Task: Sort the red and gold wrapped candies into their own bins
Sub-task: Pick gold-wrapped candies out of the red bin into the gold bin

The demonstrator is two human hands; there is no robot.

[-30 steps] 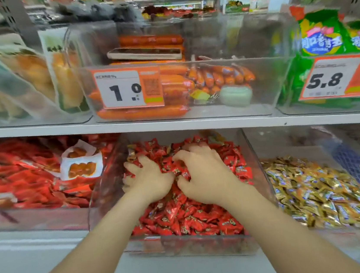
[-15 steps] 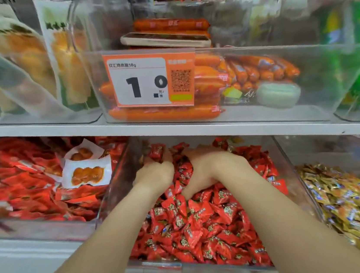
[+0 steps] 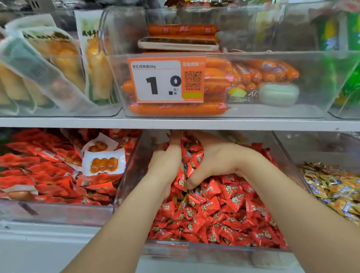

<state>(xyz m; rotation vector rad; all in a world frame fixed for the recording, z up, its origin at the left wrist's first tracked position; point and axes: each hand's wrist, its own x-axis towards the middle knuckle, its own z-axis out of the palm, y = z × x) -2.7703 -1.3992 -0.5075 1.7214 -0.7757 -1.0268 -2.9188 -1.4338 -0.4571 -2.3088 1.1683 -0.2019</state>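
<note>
Presumably hunting strays at the back edge of the bin (image 3: 211,249), our right hand (image 3: 220,156) curled its grip round red candies (image 3: 217,211); the grip of our left hand (image 3: 166,164), buried, we could not tell.

Shelf edge (image 3: 195,124) caps red-candy bin (image 3: 127,176) rear — low gap; front open.

left hand (image 3: 166,164): bare, nothing worn. right hand (image 3: 221,157): bare, knuckles and thumb in view. left forearm (image 3: 111,247), right forearm (image 3: 315,215): both bare along the whole visible length, smooth. Fingertips mostly hidden; nails too small to tell.
</note>
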